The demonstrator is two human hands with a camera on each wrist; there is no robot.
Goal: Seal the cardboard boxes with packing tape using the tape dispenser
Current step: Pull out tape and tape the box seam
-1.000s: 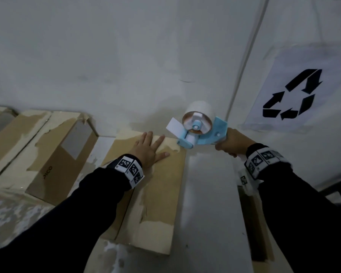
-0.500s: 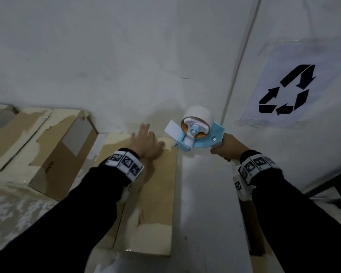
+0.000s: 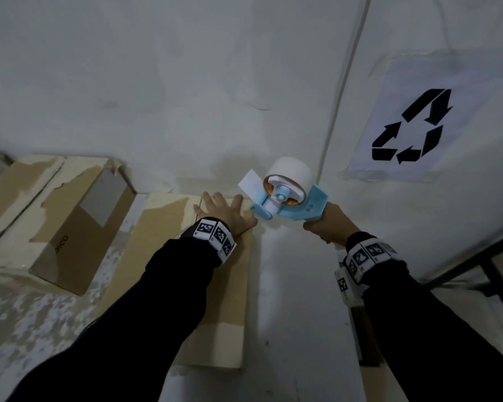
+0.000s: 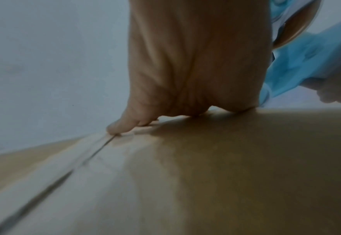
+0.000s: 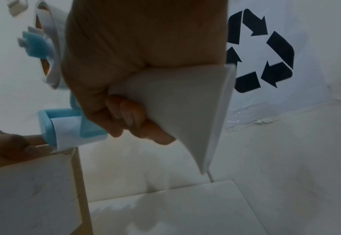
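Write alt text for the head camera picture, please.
A right hand holds a blue tape dispenser at the far edge of a cardboard box, while the left hand presses flat on the box. A recycling sign hangs on the wall.

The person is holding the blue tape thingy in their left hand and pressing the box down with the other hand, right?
Not quite. The right hand holds the blue tape dispenser; the left hand presses flat on the cardboard box. The head view shows this.
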